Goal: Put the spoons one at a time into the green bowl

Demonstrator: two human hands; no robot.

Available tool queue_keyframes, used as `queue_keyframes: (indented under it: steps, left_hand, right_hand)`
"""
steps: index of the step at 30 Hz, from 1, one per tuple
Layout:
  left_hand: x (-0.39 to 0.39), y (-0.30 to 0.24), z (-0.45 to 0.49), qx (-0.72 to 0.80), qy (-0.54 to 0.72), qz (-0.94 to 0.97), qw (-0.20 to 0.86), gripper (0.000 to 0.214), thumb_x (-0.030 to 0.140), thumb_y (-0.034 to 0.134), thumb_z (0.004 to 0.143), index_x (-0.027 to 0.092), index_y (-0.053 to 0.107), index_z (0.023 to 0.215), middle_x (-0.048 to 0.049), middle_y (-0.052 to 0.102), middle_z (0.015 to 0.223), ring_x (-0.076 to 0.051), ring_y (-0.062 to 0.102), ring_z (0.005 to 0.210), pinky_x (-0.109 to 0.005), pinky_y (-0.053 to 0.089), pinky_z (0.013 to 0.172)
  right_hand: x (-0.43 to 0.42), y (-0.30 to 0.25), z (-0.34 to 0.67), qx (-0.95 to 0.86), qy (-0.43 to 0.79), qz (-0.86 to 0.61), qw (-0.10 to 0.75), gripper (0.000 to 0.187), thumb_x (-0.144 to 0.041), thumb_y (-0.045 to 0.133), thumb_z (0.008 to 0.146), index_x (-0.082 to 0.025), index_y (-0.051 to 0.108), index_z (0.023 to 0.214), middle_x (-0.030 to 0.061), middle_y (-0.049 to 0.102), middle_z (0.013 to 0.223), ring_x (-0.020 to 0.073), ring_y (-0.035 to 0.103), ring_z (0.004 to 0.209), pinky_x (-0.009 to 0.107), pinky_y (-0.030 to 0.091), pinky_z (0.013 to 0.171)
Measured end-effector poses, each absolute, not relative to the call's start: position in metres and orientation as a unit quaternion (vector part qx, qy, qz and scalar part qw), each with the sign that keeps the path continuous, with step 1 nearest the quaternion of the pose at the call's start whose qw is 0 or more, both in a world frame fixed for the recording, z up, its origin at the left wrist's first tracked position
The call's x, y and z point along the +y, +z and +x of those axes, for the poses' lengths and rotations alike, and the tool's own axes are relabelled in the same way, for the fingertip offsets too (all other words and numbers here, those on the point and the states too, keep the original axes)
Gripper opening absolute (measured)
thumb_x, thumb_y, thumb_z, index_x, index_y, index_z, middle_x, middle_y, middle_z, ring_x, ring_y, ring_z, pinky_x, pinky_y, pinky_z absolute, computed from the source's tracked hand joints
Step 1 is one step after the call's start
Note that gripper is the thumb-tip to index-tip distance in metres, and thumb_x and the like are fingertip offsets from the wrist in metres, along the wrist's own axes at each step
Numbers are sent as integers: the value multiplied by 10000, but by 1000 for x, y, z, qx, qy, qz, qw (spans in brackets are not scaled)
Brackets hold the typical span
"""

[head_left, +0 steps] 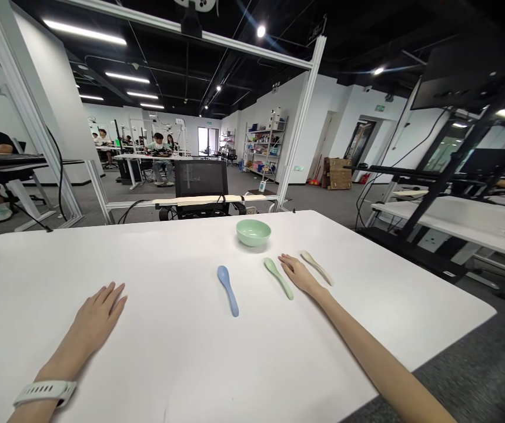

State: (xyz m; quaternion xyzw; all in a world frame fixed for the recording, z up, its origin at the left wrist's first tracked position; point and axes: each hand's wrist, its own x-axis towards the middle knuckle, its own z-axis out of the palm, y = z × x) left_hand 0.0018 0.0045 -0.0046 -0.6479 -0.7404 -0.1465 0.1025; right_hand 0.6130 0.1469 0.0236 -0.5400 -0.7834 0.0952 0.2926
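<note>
On the left of the white table [159, 346] my left hand [96, 317] lies flat, fingers stretched out, holding nothing; a pale watch strap [44, 392] circles that wrist. My right hand [298, 275] rests between a green spoon [278, 278] and a beige spoon [317, 268], its fingers extended and nothing gripped. The green spoon is just left of it, the beige one just right. Farther left lies a blue spoon [228, 291], bowl end pointing away from me. Beyond the spoons a light green bowl [253, 233] stands upright near the far edge.
An aluminium frame [300, 123] rises behind the table, with a black mesh chair [201, 178] beyond the far edge. To the right stands another white desk [464, 220] with a dark monitor stand. Several people sit at desks in the background.
</note>
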Motion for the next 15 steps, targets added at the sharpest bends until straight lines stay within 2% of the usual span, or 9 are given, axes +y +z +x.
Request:
queue_keyframes:
  steps: [15]
  left_hand:
    - [2,2,9,-750,-138,-641,87,779,520,242,951,82,582,1497,-190,566,1597,-366,503,1500,-532,416,1220]
  right_hand:
    - [144,26,613,-780,94,-547,289,482,-356,429,1036,-144,744,1333,171,650,1488,324,544,1459,516,395,1249]
